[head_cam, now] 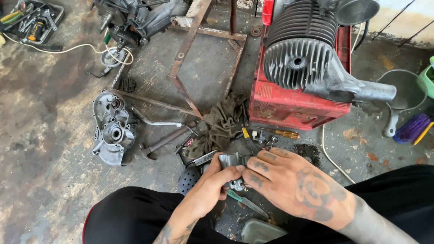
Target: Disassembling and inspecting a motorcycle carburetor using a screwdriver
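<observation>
Between my knees, above the stained concrete floor (54, 149): small grey cast-metal engine part (231, 160), pinched by my left hand (212, 183) and right hand (289, 180). Oily, perhaps; slipping, it would strike the green-handled screwdriver (246, 203).

Stained floor (40, 135): engine cover (111, 131), rag (221, 124).

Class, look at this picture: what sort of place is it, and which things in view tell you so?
Most likely a small engine repair workshop. A finned engine cylinder rests on a red box, a crankcase cover lies on the stained concrete floor, and both hands hold a small metal part.
</observation>
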